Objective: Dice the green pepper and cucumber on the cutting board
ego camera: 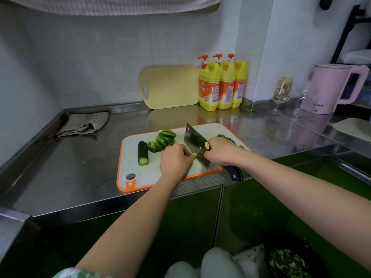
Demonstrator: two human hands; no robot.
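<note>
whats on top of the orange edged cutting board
A cucumber piece, green pepper pieces, and a chopped green pile at the far right. The right hand holds a cleaver; the left hand pinches a small green bit. What lies under both hands is hidden.

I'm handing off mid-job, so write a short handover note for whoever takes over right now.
Left hand: pinches a small green piece beside the blade.
Right hand: grips the cleaver over the cutting board.
Done: diced bits lie behind the right hand.
Left to do: pepper chunks and the cucumber length, on the board's left side, are not yet diced.
</note>
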